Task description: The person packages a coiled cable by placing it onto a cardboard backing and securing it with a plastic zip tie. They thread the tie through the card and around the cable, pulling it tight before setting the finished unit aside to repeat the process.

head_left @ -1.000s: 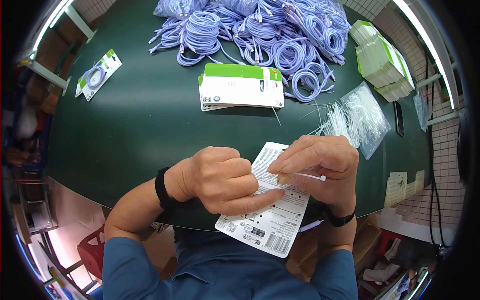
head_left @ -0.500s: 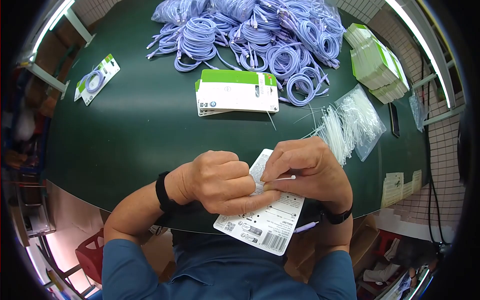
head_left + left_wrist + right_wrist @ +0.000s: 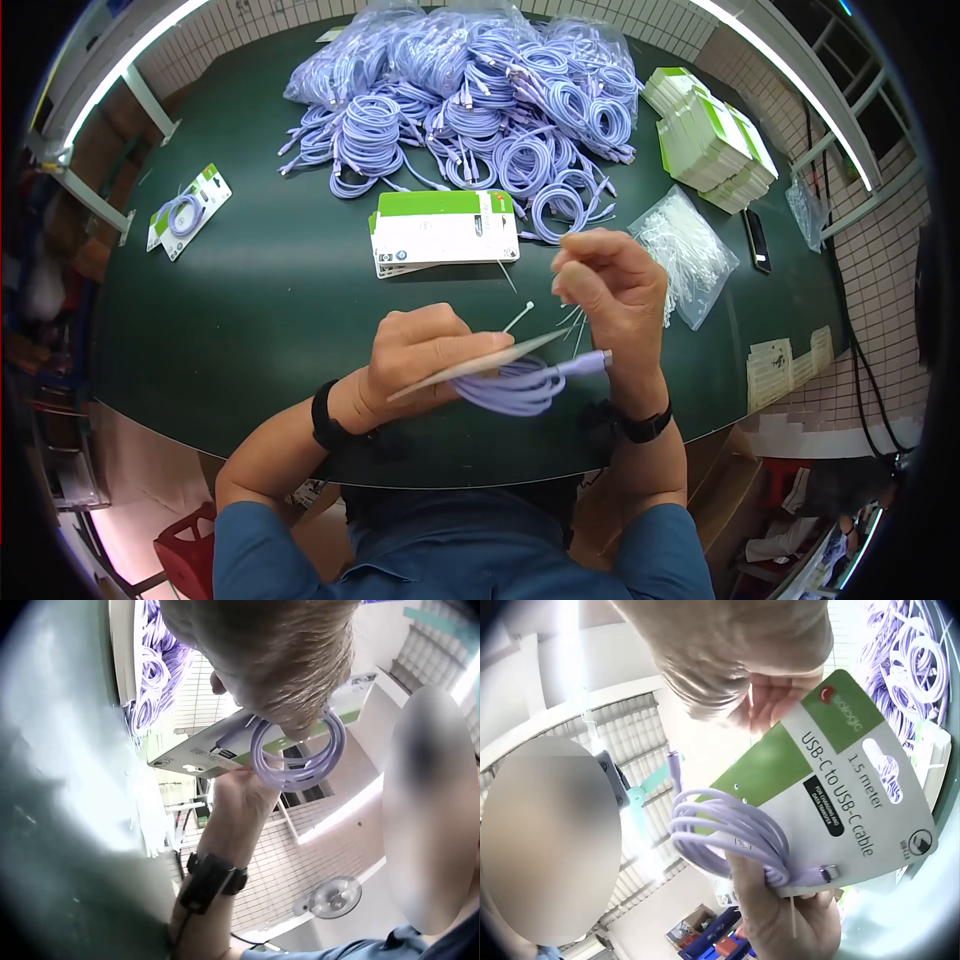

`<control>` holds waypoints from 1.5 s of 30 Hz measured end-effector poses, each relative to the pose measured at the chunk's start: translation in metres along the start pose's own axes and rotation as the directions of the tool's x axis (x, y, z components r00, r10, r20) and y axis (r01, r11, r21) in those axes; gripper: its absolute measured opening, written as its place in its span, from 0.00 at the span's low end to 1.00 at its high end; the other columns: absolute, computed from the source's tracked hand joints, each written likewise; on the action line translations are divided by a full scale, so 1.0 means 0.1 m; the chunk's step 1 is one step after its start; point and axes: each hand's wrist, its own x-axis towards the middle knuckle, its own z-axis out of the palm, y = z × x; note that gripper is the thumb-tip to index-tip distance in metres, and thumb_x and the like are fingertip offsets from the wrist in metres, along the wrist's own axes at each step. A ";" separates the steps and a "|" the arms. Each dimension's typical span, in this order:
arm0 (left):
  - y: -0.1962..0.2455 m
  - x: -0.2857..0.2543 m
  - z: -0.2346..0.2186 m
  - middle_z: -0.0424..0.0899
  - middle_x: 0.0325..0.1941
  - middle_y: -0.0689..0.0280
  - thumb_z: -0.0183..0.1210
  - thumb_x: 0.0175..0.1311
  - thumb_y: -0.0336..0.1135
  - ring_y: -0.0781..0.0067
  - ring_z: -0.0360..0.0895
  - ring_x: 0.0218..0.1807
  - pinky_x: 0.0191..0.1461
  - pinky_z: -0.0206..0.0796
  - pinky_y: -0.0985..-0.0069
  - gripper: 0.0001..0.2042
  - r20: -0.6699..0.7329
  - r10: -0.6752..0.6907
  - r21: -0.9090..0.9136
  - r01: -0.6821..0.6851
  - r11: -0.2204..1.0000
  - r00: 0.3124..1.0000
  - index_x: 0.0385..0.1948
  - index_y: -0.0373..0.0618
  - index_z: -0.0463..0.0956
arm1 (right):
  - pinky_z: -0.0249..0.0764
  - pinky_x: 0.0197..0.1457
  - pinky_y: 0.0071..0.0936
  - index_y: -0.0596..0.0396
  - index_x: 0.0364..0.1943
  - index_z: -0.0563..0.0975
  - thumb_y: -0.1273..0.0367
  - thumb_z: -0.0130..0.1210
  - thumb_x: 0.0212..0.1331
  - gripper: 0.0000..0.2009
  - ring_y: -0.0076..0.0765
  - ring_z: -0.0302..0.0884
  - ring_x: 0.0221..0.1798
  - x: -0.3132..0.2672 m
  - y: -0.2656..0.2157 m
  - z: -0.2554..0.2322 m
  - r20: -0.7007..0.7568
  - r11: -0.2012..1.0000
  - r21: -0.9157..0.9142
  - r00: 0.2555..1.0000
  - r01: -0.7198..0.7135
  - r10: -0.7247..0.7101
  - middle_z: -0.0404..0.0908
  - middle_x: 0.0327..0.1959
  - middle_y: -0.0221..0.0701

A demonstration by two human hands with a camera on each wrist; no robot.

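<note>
My left hand (image 3: 425,355) holds the printed cable card (image 3: 445,377), tilted nearly edge-on in the head view, with a coiled lilac cable (image 3: 515,395) against its underside. A white zip tie (image 3: 519,317) sticks up beyond the card's far edge. The right wrist view shows the card's green and white front (image 3: 787,776) and the coil (image 3: 727,829), with my left fingers and thumb gripping below. My right hand (image 3: 622,295) is raised beside the card, fingers loosely bent, with nothing visible in its grasp.
Many lilac cables (image 3: 460,90) lie at the back. Stacked cards (image 3: 450,230) are in front of them, more cards (image 3: 710,145) at the back right. A bag of zip ties (image 3: 690,255) and a phone (image 3: 757,240) lie right; a carded cable (image 3: 185,215) lies left.
The card has turned from its printed back facing up to nearly edge-on, bringing the coil into view. My right hand has come off the card and zip tie and moved up. The head view has shifted.
</note>
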 end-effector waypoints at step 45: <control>-0.14 0.14 0.45 0.84 0.49 0.66 0.66 0.73 0.30 0.77 0.82 0.47 0.47 0.77 0.77 0.14 -0.233 -0.824 -0.770 0.419 0.481 0.517 0.55 0.40 0.76 | 0.77 0.33 0.33 0.56 0.36 0.83 0.80 0.74 0.44 0.14 0.38 0.80 0.34 -0.02 0.29 0.45 0.314 0.296 -0.777 0.750 0.555 -0.583 0.85 0.40 0.32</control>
